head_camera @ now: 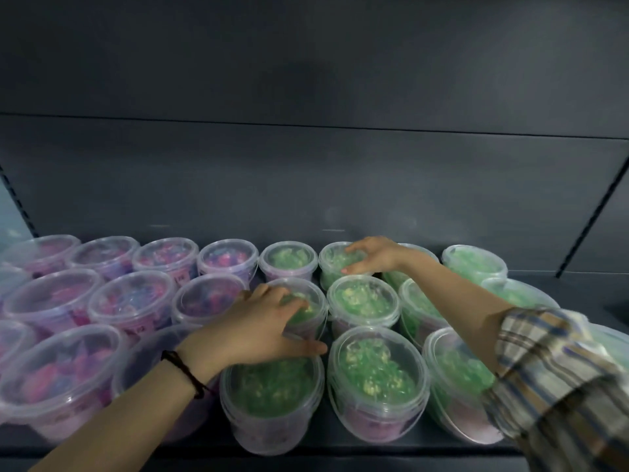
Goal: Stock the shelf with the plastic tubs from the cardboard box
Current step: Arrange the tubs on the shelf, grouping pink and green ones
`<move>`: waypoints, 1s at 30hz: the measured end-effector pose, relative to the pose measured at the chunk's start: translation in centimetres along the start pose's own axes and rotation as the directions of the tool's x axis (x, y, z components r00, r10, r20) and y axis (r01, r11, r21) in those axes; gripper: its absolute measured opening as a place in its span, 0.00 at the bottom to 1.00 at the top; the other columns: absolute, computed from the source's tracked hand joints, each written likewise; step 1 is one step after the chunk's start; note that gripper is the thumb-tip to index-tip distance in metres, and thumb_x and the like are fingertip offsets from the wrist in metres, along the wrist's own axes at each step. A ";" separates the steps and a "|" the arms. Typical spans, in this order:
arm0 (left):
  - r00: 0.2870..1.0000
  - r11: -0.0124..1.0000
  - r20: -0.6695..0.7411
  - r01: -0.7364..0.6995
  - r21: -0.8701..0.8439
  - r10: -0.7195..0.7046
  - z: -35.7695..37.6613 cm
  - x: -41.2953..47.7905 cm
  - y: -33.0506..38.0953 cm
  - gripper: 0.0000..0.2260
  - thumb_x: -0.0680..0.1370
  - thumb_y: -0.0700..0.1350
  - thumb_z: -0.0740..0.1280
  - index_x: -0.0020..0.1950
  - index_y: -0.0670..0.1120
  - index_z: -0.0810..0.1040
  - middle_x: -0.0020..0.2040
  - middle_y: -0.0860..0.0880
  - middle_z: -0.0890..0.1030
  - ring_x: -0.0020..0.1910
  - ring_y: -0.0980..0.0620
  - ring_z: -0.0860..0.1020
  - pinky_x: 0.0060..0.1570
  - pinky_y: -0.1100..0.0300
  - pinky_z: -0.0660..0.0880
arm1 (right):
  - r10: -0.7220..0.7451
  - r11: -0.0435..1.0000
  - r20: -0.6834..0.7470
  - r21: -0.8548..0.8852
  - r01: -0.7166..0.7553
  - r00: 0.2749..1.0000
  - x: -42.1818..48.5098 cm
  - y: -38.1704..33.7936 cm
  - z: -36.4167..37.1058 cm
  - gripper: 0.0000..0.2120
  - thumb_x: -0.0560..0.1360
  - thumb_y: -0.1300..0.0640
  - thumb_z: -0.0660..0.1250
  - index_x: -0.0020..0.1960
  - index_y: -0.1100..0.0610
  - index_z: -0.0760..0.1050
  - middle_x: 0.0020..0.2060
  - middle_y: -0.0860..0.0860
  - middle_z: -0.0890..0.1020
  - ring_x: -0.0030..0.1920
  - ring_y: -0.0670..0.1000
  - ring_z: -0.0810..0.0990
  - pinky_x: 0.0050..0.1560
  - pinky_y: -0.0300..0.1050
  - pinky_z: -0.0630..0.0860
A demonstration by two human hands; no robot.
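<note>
A: The shelf [306, 451] is nearly packed with tubs, pink ones left of the green block. What now?

B: Square up the rows. Left hand [269, 327], fingers spread, cups the middle-row green tub [306, 310]; right hand [371, 255], spread too, rests on the back-row green tub [335, 262] behind it. I'd nudge both gently, lids level.

Shop aisle: dark metal retail shelf [340, 441] with slotted upright [592, 212] and plain back panel [306, 178], packed with rows of identical lidded plastic tubs [362, 303], pink and green.
</note>
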State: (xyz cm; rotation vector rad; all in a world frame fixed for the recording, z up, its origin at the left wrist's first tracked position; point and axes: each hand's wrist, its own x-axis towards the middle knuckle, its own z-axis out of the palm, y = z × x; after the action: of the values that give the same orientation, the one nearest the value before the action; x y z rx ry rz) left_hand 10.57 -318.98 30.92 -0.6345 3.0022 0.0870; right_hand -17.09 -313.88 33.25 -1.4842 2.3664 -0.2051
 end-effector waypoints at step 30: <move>1.000 0.999 0.020 0.017 -0.032 -0.016 0.2 -0.4 0.5 0.38 0.68 0.77 0.49 0.72 0.58 0.58 0.75 0.53 0.55 0.74 0.51 0.52 0.70 0.46 0.54 | 0.199 0.976 -0.033 -0.079 -0.201 0.979 0.5 -1.0 -1.1 0.41 0.68 0.24 0.58 0.63 0.57 0.75 0.60 0.52 0.76 0.62 0.56 0.75 0.58 0.49 0.72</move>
State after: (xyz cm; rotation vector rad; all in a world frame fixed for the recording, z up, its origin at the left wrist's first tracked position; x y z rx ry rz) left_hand 10.76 -318.32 30.80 -0.6569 2.9815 0.1400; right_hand -16.85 -314.82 34.42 -1.2725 2.5520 -0.0784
